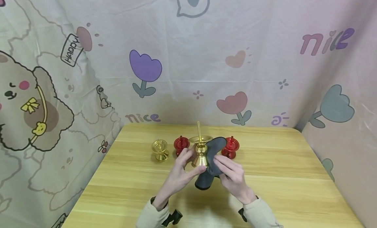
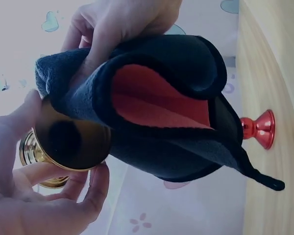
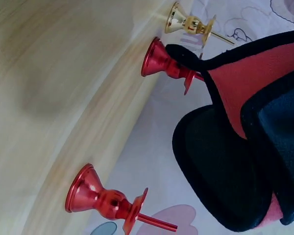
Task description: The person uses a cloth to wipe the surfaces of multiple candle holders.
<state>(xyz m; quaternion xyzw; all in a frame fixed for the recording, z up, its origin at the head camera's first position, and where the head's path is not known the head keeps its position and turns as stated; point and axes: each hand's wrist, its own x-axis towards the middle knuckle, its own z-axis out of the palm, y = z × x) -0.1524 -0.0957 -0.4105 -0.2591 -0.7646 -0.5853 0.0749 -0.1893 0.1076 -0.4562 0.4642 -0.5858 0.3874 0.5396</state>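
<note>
My left hand (image 1: 178, 175) grips a shiny gold candle holder (image 1: 201, 150) by its flared base, raised above the table, its thin tube pointing up. In the left wrist view the holder's dark, hollow underside (image 2: 76, 139) faces the camera, with fingers and thumb around its rim. My right hand (image 1: 234, 177) pinches a dark grey cloth (image 1: 216, 147) with black edging and a red inner side (image 2: 159, 100). The folded cloth lies against the holder's right side, and one end hangs below it. The right hand itself is out of sight in the right wrist view.
Behind the hands, a second gold candle holder (image 1: 161, 153) stands at the left on the wooden table (image 1: 282, 175). Two red candle holders, one at the left (image 1: 180, 143) and one at the right (image 1: 230, 149), stand partly hidden. A printed curtain (image 1: 182, 57) hangs behind the table.
</note>
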